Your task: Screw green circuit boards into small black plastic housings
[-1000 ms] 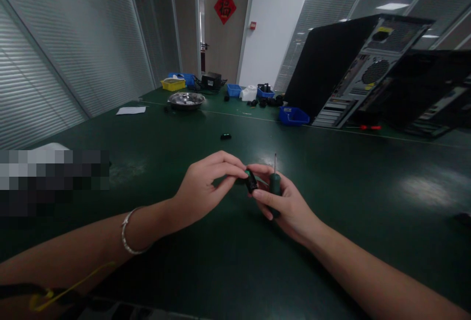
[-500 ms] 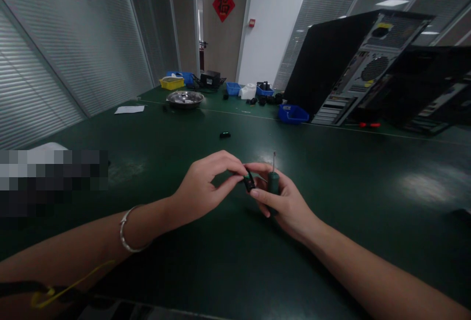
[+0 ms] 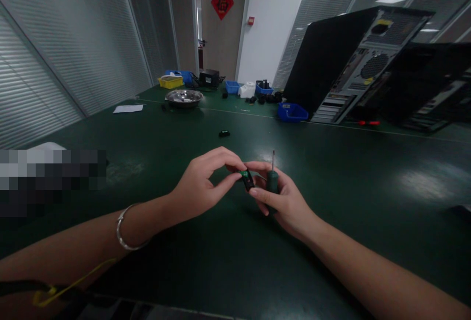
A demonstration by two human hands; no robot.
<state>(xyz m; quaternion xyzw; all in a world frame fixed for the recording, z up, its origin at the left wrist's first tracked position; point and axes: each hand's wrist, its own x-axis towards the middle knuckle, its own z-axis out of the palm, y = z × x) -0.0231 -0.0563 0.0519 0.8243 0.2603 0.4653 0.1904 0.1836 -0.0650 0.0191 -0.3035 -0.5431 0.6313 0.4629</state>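
A small black part with a green circuit board (image 3: 247,178) is held between my two hands above the table. My left hand (image 3: 211,178) pinches its left end between thumb and fingertips. My right hand (image 3: 279,193) grips its right side with thumb and forefinger. Tucked in the same right hand is a screwdriver (image 3: 272,182) with a dark green handle, its shaft pointing up. Farther back on the table lies another small black part (image 3: 224,133). The fine detail of the held part is too small to make out.
Behind stand a metal bowl (image 3: 184,98), a yellow tray (image 3: 171,82), a blue bin (image 3: 292,112) and a white device (image 3: 247,90) beside several black pieces. A computer case (image 3: 331,60) leans at the right. White paper (image 3: 128,109) lies on the green table (image 3: 176,138).
The small part has turned slightly between my fingers, so more of its green board faces me. The screwdriver stays in my right hand.
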